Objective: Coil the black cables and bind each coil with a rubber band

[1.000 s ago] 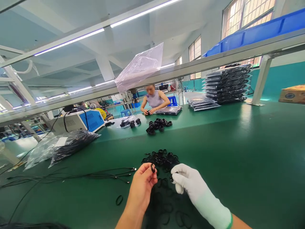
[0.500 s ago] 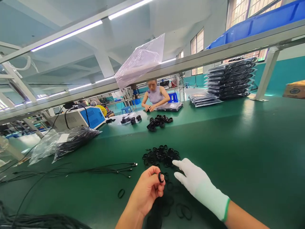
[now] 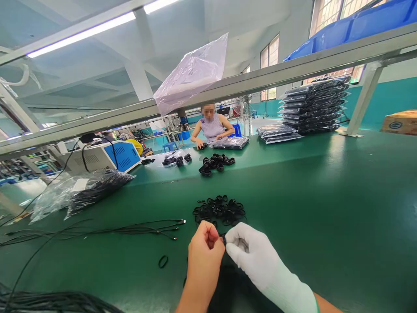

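Observation:
My bare left hand [image 3: 204, 256] is closed, fingertips pinched around a small black loop band [image 3: 223, 239]. From the right, my right hand [image 3: 259, 256], in a white glove, pinches the same band between thumb and forefinger. Most of the band is hidden by the fingers. Just beyond both hands lies a heap of black loops [image 3: 220, 211]. A single black loop [image 3: 159, 263] rests on the green table to the left of my left hand.
Black cables [image 3: 130, 227] stretch across the left, with a thicker cable bundle [image 3: 48, 302] at the near-left corner. Farther off are coiled black pieces [image 3: 216, 163], a bagged bundle [image 3: 97, 189], a blue-and-white machine [image 3: 122, 156], stacked bags [image 3: 314, 106] and a seated co-worker [image 3: 213, 128].
My right hand has come left and closed its fingertips on the band. My left hand has turned, its back now towards me. The co-worker's hands have moved apart.

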Motion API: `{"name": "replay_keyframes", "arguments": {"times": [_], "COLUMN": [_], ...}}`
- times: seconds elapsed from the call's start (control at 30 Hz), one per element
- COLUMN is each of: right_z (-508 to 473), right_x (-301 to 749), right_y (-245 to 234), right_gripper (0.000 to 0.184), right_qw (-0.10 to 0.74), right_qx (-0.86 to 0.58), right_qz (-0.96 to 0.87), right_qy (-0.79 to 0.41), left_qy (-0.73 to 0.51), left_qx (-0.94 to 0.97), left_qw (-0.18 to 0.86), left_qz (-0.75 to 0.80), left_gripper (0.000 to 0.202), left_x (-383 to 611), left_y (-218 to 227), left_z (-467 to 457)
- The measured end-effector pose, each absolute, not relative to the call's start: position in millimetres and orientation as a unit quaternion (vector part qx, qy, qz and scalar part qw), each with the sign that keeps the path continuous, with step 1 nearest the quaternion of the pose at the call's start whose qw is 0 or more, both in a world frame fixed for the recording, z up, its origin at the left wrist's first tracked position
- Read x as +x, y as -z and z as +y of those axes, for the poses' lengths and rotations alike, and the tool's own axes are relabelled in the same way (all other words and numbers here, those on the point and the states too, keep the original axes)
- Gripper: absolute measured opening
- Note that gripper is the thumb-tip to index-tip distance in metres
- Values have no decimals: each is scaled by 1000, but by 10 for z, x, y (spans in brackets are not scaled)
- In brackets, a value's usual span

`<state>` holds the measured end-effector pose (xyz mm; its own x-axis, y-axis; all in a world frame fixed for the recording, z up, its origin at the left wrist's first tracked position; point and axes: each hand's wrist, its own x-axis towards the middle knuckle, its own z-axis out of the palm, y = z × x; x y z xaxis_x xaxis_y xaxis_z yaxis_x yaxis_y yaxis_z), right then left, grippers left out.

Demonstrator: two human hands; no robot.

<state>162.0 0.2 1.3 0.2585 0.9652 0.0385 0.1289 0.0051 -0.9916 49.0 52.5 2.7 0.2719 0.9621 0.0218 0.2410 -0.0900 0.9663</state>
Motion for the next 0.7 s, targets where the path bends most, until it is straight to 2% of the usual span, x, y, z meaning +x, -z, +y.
{"name": "replay_keyframes", "arguments": {"times": [0.1,0.23,0.37,0.53,0.7], "right_z": [8,34,26,-19,-17], "right_x": [1638,1677,1670,1631,1660], "right_y": [-20,-26,-30,-22,6], "right_gripper": [4,12,10,6,9], "right_qw": [528,532,555,532,512], "right_qx": [-574,-541,-577,-603,-591], "right_qz": [-457,-421,-426,-481,-491], "right_qy": [-428,-496,-421,-350,-383], "left_qy": [-366,-332,-334,-322,-344], "left_qx": [679,699,735,755,785], "left_qw": [437,474,404,356,310], "left_qz": [462,421,430,447,413], "left_gripper": [5,5,11,11,14], "left_x": [488,441,376,364,353], "left_y": [-51,-95,-144,-147,-123], "left_z": [508,515,497,449,428]}}
